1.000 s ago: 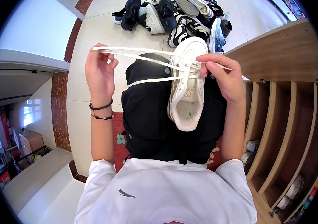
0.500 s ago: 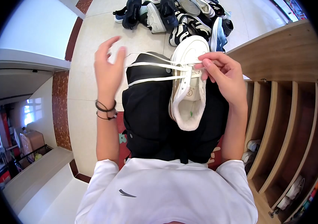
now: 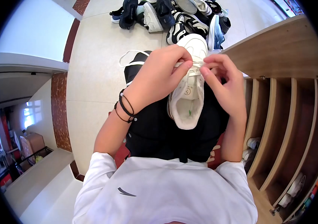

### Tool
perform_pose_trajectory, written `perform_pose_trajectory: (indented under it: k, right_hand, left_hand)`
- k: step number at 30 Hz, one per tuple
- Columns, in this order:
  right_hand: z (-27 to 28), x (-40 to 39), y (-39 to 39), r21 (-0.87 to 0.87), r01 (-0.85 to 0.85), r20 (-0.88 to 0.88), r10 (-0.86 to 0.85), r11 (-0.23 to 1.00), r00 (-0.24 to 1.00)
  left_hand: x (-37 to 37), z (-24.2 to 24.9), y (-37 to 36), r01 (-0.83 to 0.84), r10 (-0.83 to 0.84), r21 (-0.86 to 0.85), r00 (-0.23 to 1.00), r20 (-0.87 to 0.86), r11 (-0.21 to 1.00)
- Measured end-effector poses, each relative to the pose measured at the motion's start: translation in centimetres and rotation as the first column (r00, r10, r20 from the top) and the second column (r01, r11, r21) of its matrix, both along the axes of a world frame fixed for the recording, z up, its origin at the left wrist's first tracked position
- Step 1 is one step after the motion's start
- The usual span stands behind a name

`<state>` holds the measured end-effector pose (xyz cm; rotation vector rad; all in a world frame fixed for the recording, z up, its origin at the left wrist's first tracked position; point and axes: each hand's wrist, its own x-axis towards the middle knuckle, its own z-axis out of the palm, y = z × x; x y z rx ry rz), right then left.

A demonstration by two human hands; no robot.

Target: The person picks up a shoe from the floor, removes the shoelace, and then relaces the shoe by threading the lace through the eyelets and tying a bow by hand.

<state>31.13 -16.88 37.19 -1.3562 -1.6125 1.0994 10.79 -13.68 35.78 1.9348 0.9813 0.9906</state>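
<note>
A white shoe rests on my lap over black trousers, its toe pointing away from me and its opening toward me. My left hand is over the shoe's left side, thumb and forefinger pinched on the white lace near the eyelets. My right hand is at the shoe's right side, thumb and forefinger close together on the lace. A loop of white lace hangs out to the left, behind my left hand. The exact grip on the lace is partly hidden by the fingers.
A pile of shoes lies on the tiled floor ahead. On the right stands a wooden shoe cabinet with some shoes inside and its door panel open. A white ledge is at the left.
My left hand has moved right from the open air to the laces and closed its fingers there. The long lace strands once stretched leftward now form a loose loop. My right hand stays beside the shoe.
</note>
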Motion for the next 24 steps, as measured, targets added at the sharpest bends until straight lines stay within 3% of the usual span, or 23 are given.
perform_pose_trajectory:
  k: [1,2,4,6,8,10,12,14,21,24]
  right_hand:
    - [0.4,-0.2,-0.7,0.063,0.076,0.168,-0.085,0.995,0.982]
    - [0.4,-0.5,-1.5,0.062,0.076,0.165,-0.085,0.995,0.983]
    - [0.0,-1.1,-3.0,0.321,-0.030,0.470,-0.131,0.947,0.873]
    - [-1.1,-1.4,-4.0,0.309,-0.018,0.481,-0.140,0.951,0.866]
    - [-1.5,-1.7,-4.5,0.186,0.121,0.439,-0.193,0.975,0.878]
    - [-1.7,-1.7,-4.7,0.232,0.128,0.381,-0.211,0.964,0.900]
    - [-2.4,-1.4,-4.7,0.182,0.186,0.197,-0.221,0.966,0.955]
    - [-3.0,-1.0,-4.6,0.179,0.191,0.132,-0.216,0.965,0.967]
    - [-4.1,-0.2,-4.8,0.118,0.218,-0.019,-0.217,0.969,0.976]
    - [-4.5,-0.7,-4.8,0.169,0.252,-0.123,-0.234,0.953,0.964]
  left_hand:
    - [-0.1,0.1,-0.3,-0.046,0.045,-0.067,0.999,-0.013,0.997]
    - [-0.2,0.0,-0.6,-0.046,0.045,-0.068,0.999,-0.016,0.997]
    - [-0.2,-0.2,-1.3,-0.095,0.098,0.039,0.993,-0.068,0.995]
    - [0.1,-0.3,-2.0,-0.095,0.095,0.007,0.994,-0.054,0.995]
    - [0.4,-0.4,-2.8,-0.099,0.097,-0.027,0.994,-0.042,0.995]
    - [0.8,-0.6,-3.3,-0.135,0.135,-0.002,0.988,-0.082,0.991]
    - [1.3,-1.4,-3.7,-0.124,0.127,0.048,0.989,-0.072,0.991]
    - [2.0,-1.7,-4.0,-0.134,0.161,0.155,0.970,-0.181,0.979]
    - [4.1,-2.7,-4.7,-0.245,0.245,0.014,0.962,-0.119,0.969]
    - [4.2,-3.2,-4.7,-0.205,0.206,0.022,0.974,-0.095,0.979]
